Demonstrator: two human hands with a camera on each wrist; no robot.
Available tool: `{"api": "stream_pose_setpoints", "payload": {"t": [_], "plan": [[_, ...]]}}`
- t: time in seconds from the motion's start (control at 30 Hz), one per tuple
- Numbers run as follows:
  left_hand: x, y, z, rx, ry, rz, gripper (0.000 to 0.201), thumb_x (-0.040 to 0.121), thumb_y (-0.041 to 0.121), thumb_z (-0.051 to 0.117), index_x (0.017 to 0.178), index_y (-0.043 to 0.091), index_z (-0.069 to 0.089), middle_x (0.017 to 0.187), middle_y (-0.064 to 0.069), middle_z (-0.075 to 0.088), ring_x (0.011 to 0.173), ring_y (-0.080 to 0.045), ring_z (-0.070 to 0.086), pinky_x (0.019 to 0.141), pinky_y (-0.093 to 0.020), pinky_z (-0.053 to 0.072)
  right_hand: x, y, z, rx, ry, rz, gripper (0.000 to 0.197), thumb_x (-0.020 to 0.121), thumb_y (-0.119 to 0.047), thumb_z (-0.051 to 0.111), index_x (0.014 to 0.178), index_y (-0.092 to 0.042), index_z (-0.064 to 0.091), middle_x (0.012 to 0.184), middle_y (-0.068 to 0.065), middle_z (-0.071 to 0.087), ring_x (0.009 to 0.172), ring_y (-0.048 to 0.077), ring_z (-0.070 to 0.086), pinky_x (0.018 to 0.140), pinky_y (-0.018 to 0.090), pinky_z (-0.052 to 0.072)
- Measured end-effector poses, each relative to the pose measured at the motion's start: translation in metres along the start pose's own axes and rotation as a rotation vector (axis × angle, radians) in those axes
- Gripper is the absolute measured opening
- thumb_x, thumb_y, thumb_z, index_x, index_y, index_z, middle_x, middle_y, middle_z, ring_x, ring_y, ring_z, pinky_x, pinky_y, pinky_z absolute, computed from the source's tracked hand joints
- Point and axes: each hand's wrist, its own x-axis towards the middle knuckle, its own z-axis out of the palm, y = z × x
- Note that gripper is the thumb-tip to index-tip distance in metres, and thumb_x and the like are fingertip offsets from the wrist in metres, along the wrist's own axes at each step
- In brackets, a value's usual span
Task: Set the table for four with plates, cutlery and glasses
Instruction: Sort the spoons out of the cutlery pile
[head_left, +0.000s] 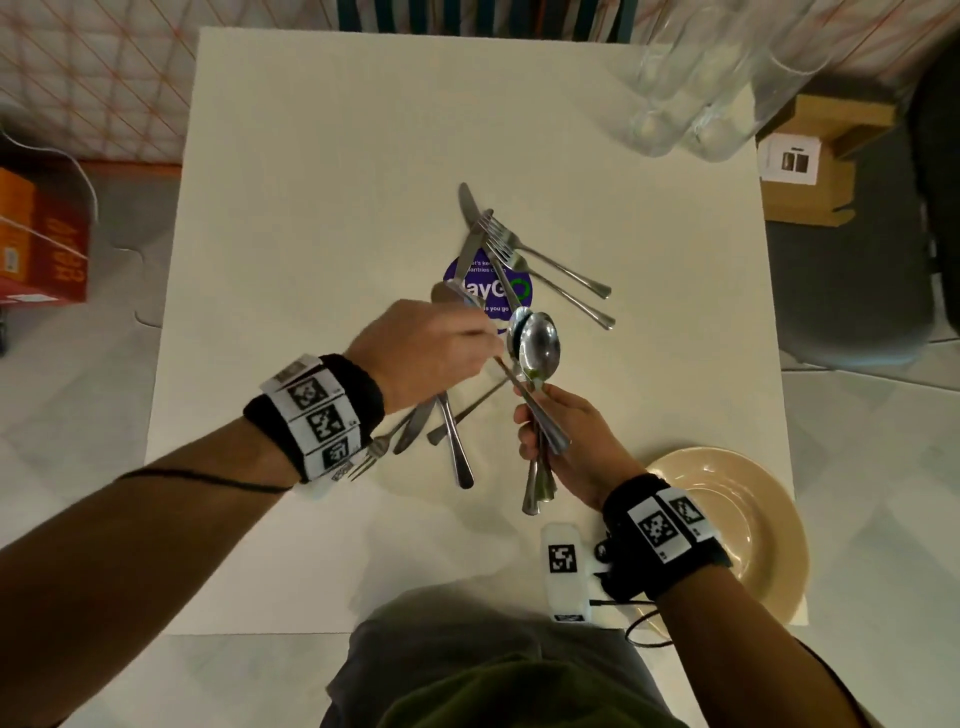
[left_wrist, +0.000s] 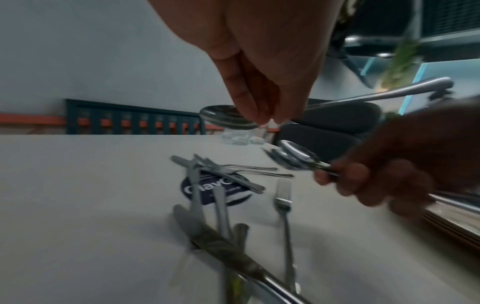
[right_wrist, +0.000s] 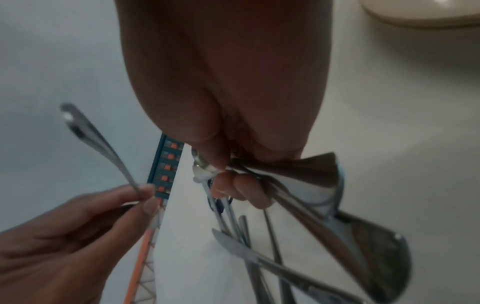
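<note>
1. The person is sorting cutlery: the right hand (head_left: 563, 447) is gripping a bundle of spoons (head_left: 537, 358) by the handles, fingers (right_wrist: 249, 190) curled tightly round them, bowls fanning up and away from the fist.
2. The left hand (head_left: 431, 353) is pinching a single spoon (left_wrist: 228, 117) near its neck between thumb and fingertips (right_wrist: 145, 197), holding it in the air just beside the bundle's bowls; the other fingers are lying loosely folded.
3. Judging by this, the step in hand is gathering the spoons out of the pile, and the lone spoon looks about to be passed into the right-hand bundle.
4. Below and beyond both sets of fingers, the loose knives and forks (head_left: 498, 244) are lying crossed on the bench (head_left: 311, 156), some over a purple sticker (head_left: 514, 291); more handles are lying under the left wrist.
5. A plate (head_left: 769, 519) is sitting just behind the right wrist, at the bench's near corner; the glasses (head_left: 691, 104) are standing well away at the far corner.
6. The next move probably calls for easing the right grip enough to admit the handle without letting the bundle slide; the smooth handles could slip.
7. No place is laid yet, so the task appears to be at an early stage.
</note>
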Motion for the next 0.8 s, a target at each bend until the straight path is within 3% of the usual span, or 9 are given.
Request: {"api": "stream_pose_setpoints", "payload": {"t": [0.13,0.33,0.5,0.63,0.73,0.8], "plan": [[-0.012,0.036,0.012,0.058,0.059,0.201,0.023,0.08,0.008,0.074,0.101,0.019,0.073,0.098,0.003,0.07,0.075,-0.016,0.067,0.052,-0.031,0.055,-0.011,0.004,0.017,-0.006,-0.057,0.031,0.025,0.104,-0.012,0.037,0.097,-0.005,0.06,0.073,0.007,0.057,0.055,0.016,0.045,0.053,0.027,0.039],[-0.03,0.049,0.027,0.025,0.13,0.221,0.034,0.074,0.002,0.078,0.105,0.015,0.074,0.107,-0.001,0.072,0.079,-0.02,0.071,0.051,-0.033,0.056,-0.032,0.029,0.022,0.151,-0.102,0.114,0.029,0.104,-0.021,0.035,0.099,-0.005,0.06,0.077,0.008,0.056,0.058,0.015,0.043,0.056,0.027,0.037],[-0.047,0.064,0.041,-0.09,0.165,0.143,0.043,0.066,0.002,0.085,0.106,0.014,0.075,0.107,-0.002,0.074,0.087,-0.02,0.073,0.06,-0.034,0.061,-0.043,0.048,0.024,0.226,-0.105,0.085,0.022,0.094,-0.013,0.033,0.097,-0.005,0.053,0.078,0.009,0.053,0.06,0.017,0.044,0.06,0.03,0.037],[-0.06,0.078,0.051,-0.18,0.154,0.077,0.048,0.063,0.0,0.086,0.107,0.013,0.076,0.11,0.001,0.073,0.092,-0.015,0.072,0.071,-0.027,0.061,-0.048,0.058,0.024,0.221,-0.123,0.057,0.02,0.089,-0.012,0.033,0.087,-0.007,0.052,0.073,0.007,0.052,0.059,0.016,0.044,0.059,0.03,0.036],[-0.069,0.083,0.059,-0.211,0.167,0.015,0.043,0.07,-0.002,0.079,0.11,0.013,0.075,0.113,0.0,0.073,0.093,-0.015,0.072,0.083,-0.031,0.06,-0.05,0.064,0.026,0.186,-0.145,0.055,0.018,0.087,-0.007,0.033,0.081,-0.009,0.051,0.071,0.004,0.051,0.058,0.014,0.043,0.057,0.028,0.035],[-0.075,0.087,0.059,-0.29,0.226,-0.092,0.029,0.085,0.009,0.067,0.112,0.016,0.074,0.114,0.003,0.072,0.095,-0.013,0.071,0.092,-0.036,0.055,-0.049,0.066,0.028,0.148,-0.119,0.043,0.02,0.086,-0.002,0.032,0.08,-0.009,0.05,0.07,0.004,0.051,0.056,0.014,0.043,0.056,0.027,0.035]]}}
